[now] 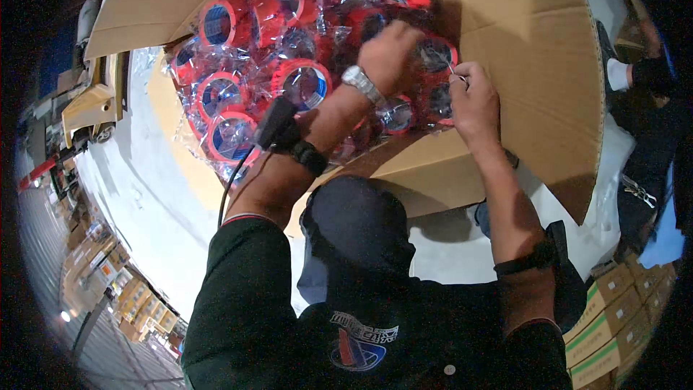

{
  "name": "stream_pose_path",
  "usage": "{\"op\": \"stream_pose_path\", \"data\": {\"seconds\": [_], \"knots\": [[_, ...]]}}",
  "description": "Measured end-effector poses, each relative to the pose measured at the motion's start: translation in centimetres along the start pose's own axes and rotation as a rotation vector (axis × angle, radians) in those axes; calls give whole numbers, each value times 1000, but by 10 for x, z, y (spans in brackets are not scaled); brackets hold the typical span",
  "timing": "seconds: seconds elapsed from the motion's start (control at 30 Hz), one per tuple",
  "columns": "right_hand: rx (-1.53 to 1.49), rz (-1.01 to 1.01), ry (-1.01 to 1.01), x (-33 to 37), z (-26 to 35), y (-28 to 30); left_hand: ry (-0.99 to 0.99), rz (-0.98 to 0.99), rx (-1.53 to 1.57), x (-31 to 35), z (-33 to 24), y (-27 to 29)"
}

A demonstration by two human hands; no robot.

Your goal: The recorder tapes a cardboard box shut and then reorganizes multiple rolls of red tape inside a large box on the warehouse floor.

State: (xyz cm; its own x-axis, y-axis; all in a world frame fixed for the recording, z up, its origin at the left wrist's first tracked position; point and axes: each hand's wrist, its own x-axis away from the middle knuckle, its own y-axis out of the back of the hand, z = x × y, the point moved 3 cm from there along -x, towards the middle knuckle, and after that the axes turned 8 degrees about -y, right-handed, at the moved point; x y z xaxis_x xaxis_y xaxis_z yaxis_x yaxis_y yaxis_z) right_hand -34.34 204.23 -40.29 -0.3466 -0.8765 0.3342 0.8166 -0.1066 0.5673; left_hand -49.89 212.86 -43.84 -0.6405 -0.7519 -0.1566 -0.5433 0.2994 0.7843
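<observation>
Rolls of red tape (302, 81) with blue inner cores are packed in clear plastic inside a large open cardboard box (530, 50). My left hand (390, 58) is over the rolls near the box's right side, a metal watch on its wrist. Its fingertips are blurred, and what they touch is unclear. Just to its right, my right hand (475, 105) is closed around a thin metal tool (452, 68), whose tip points up and left toward a wrapped roll. Most of that tool is hidden in my fingers, so its kind is not plain.
A yellow wheeled pallet jack (94, 105) stands on the pale floor at the left. Stacked cartons (610, 318) are at the lower right, and more cartons line the lower left. Another person's dark-clothed body (642, 137) is at the right, beyond the box flap.
</observation>
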Motion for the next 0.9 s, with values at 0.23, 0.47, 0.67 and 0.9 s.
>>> {"op": "stream_pose_path", "data": {"seconds": [0.23, 0.47, 0.67, 0.9], "knots": [[597, 57, -54, -36, 19, -35, 166, 217, 279, 9, 46, -51], [731, 183, -64, -65, 6, -48, 63, 192, 72, -9, 23, -62], [603, 161, -20, -24, 4, -38, 14, 133, 299, -7, 79, -83], [569, 160, -26, -18, -22, -31, 81, 268, 459, -4, 42, -72]]}}
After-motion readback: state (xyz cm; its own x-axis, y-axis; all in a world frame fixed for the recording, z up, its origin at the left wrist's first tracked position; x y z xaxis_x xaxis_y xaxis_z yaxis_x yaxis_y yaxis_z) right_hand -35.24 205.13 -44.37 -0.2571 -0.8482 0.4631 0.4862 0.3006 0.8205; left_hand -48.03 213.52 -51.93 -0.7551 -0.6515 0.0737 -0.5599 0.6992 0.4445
